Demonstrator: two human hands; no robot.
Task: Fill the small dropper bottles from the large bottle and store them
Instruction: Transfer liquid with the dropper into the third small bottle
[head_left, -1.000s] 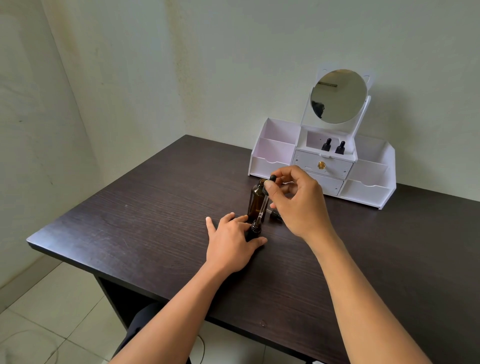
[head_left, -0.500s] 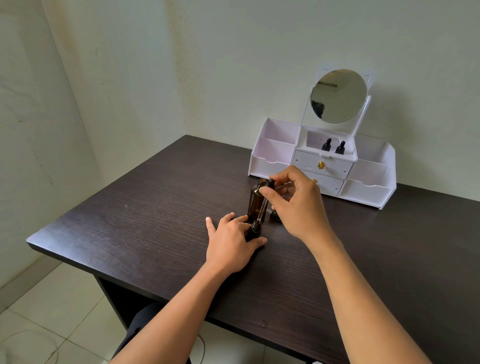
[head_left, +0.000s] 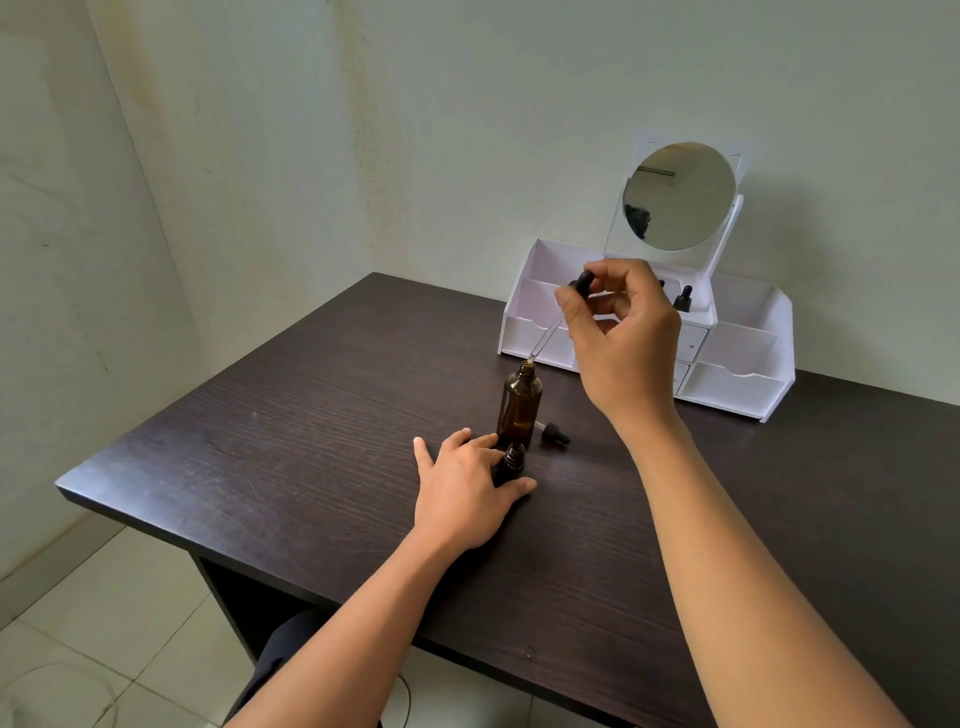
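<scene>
In the corner of a pale-walled room, a dark wooden table (head_left: 311, 415) fills most of the view, with light floor tiles (head_left: 78, 649) showing below its near left edge. At the back of the table, against the wall (head_left: 467, 130), stands a white organizer (head_left: 737, 384) with open compartments on both sides, small drawers in the middle and a round mirror (head_left: 680, 197) rising above it. Two bare forearms reach in from the bottom. The left hand (head_left: 462, 488) rests on the tabletop near the middle, its thumb and fingers curled round a small bottle (head_left: 513, 460) that stands upright and uncapped on the wood. The right hand (head_left: 623, 332) is raised above the table in front of the organizer, well apart from the left, and its thumb and fingers pinch the black rubber bulb of a dropper (head_left: 549, 335). The dropper slants down to the left, and its glass tip sits at the open mouth of the large bottle (head_left: 519, 405); whether tip and rim touch cannot be told. The large bottle is brown glass, upright and uncapped, just behind the small bottle and the left fingertips. Just to the right of its base a black dropper cap (head_left: 555, 433) lies on its side on the table. In the organizer's upper middle compartment a capped little bottle (head_left: 683, 300) stands upright, and the black top of a second capped bottle (head_left: 661, 285) peeks out beside the right hand's knuckles.
</scene>
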